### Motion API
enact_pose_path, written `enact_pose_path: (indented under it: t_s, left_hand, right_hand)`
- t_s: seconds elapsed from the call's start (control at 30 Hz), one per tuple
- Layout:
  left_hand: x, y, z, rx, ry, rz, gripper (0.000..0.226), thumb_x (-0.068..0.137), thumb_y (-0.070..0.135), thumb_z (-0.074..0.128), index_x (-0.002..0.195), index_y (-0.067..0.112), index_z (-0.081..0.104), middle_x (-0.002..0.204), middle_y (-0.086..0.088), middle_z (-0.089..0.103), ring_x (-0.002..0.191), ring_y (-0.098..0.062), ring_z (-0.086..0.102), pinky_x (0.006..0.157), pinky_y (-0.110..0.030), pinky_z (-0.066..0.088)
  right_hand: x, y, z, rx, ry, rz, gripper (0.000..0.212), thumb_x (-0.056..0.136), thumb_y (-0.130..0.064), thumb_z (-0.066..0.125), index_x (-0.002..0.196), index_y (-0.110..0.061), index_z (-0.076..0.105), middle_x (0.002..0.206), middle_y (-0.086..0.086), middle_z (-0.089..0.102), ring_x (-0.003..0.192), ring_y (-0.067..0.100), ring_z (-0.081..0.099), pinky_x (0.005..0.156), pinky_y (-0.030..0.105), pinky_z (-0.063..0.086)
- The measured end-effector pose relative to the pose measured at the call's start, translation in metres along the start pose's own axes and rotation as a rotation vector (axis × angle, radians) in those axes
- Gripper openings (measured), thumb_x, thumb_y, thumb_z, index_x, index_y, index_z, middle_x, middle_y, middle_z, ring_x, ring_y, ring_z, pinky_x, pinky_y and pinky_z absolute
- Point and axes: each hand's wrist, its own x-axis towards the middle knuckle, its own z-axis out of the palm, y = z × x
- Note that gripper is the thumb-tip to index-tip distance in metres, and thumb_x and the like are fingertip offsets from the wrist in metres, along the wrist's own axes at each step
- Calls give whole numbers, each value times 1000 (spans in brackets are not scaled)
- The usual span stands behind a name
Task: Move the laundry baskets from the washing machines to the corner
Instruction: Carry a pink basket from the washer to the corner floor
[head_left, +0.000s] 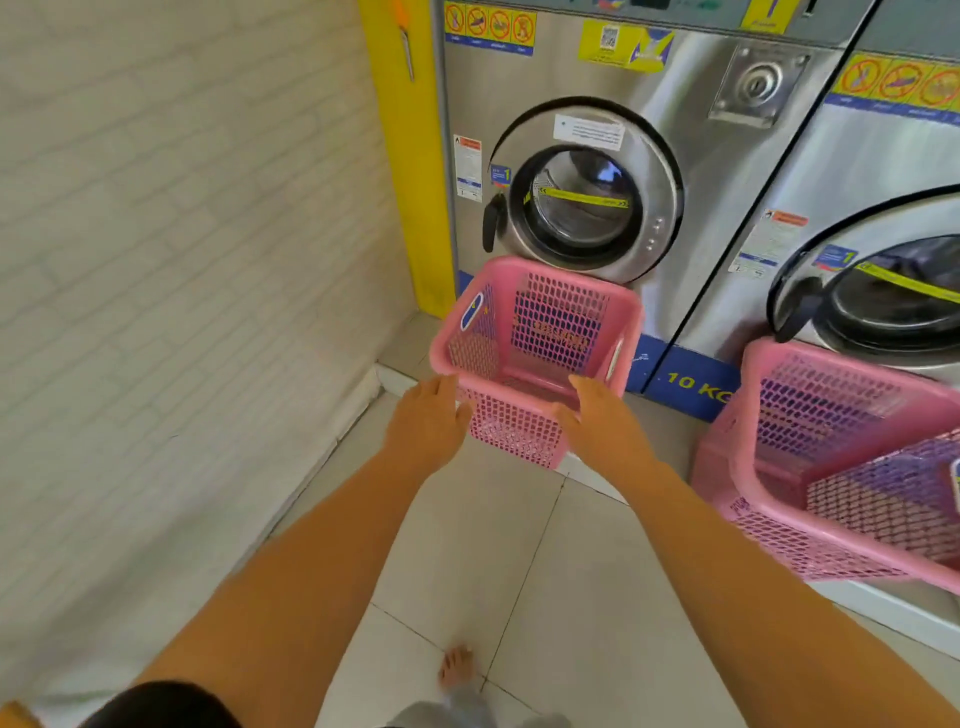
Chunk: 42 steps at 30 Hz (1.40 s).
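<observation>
A small empty pink mesh laundry basket (558, 322) sits tilted toward me in front of the door of the left washing machine (727, 171). My left hand (426, 423) grips the left end of its near rim, fingers over the top and thumb against the mesh wall. My right hand (597, 415) holds the right end of the same rim in the same way. A second, larger pink basket (831, 467) stands at the right, in front of the second washing machine (857, 171), and no hand touches it.
A pale brick-pattern wall (182, 260) runs along the left and meets a yellow column (405, 156) beside the left machine, forming a corner. The floor is light tile (493, 545). My bare foot (457, 665) shows at the bottom.
</observation>
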Motion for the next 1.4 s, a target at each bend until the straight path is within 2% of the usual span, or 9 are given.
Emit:
enact_pose_path:
  t_s: [0.13, 0.27, 0.37, 0.63, 0.83, 1.07, 1.23, 1.3, 1.4]
  left_hand:
    - [65, -6, 19, 4, -58, 44, 47, 100, 32, 42, 139, 5, 41, 139, -16, 50, 124, -33, 49, 99, -39, 41]
    - [132, -11, 37, -11, -141, 46, 47, 99, 31, 42, 138, 3, 42, 138, -18, 50, 125, -34, 48, 103, -41, 40]
    - [184, -13, 51, -14, -158, 19, 43, 99, 33, 40, 131, 4, 47, 132, -18, 53, 119, -36, 50, 99, -44, 43]
    - [294, -4, 87, 19, -202, -76, 53, 99, 35, 40, 143, 6, 36, 145, -19, 42, 131, -39, 41, 108, -47, 35]
    - [348, -11, 114, 73, -182, -32, 54, 98, 33, 44, 141, 2, 37, 141, -20, 46, 125, -38, 46, 104, -49, 40]
    - [405, -41, 150, 125, -120, -16, 66, 95, 30, 48, 150, 5, 22, 147, -25, 36, 134, -42, 35, 112, -53, 30]
    - [421, -73, 170, 228, -106, -89, 67, 97, 33, 43, 152, 6, 17, 158, -22, 17, 145, -41, 17, 116, -57, 18]
    - [422, -83, 176, 217, -98, -75, 69, 98, 34, 43, 153, 10, 11, 159, -22, 12, 143, -43, 19, 114, -58, 23]
    - [426, -88, 179, 157, -72, -75, 67, 98, 29, 44, 154, 20, 9, 160, -17, 11, 135, -45, 32, 102, -59, 39]
  right_hand:
    - [47, 21, 11, 74, -8, 147, 49, 98, -34, 44, 139, -9, 40, 143, 14, 45, 128, 34, 46, 103, 47, 40]
    - [99, 43, 19, 98, 1, 269, 52, 97, -36, 45, 142, -11, 37, 146, 15, 42, 129, 34, 44, 106, 47, 37]
    - [139, 59, 29, 78, 13, 335, 51, 96, -32, 46, 141, -9, 39, 143, 16, 44, 126, 36, 47, 103, 46, 40]
    - [226, 108, 55, 119, 79, 463, 42, 92, -26, 53, 127, -4, 46, 126, 16, 54, 110, 38, 54, 92, 47, 46]
    - [265, 146, 71, 158, 153, 601, 53, 89, -23, 57, 136, -4, 40, 133, 19, 50, 117, 39, 50, 97, 49, 43]
    - [290, 189, 100, 73, 134, 652, 68, 93, -28, 51, 152, -16, 19, 158, 16, 19, 140, 39, 28, 112, 50, 29]
    - [300, 205, 114, 28, 157, 628, 69, 95, -32, 47, 153, -30, 10, 162, 10, 5, 134, 42, 34, 99, 52, 40]
    - [303, 207, 120, 36, 192, 624, 67, 96, -33, 46, 153, -35, 10, 162, 7, 3, 131, 42, 40, 90, 53, 47]
    - [305, 209, 127, 7, 243, 630, 64, 97, -29, 45, 151, -39, 11, 161, 4, 8, 119, 41, 52, 75, 51, 52]
